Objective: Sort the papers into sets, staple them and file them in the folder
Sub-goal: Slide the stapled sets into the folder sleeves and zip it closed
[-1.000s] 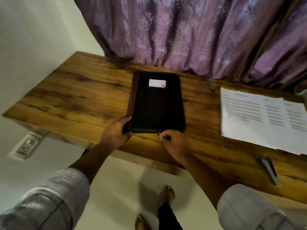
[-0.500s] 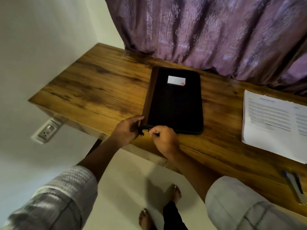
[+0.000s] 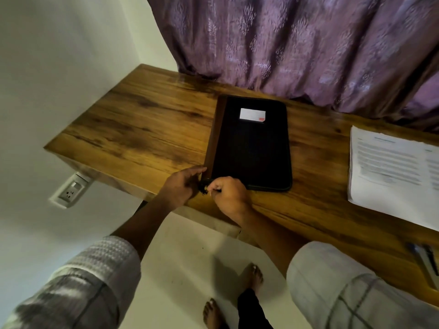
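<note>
Both hands meet at the near left corner of the black folder (image 3: 251, 148), which lies flat mid-bench (image 3: 133, 129). The left hand (image 3: 181, 186) rests loose-fingered against that corner. The right hand (image 3: 228, 193) is curled, pinching a small dark zip pull (image 3: 204, 186) that is hard to make out. At the far right the papers (image 3: 389, 172) and a blurred stapler (image 3: 427, 260) are cut off by the frame edge.

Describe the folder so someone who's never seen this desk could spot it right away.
Below the purple curtain is a wooden desk. The folder lies flat mid-desk, left of the white papers. It alone is black, with a white label near its far end.
</note>
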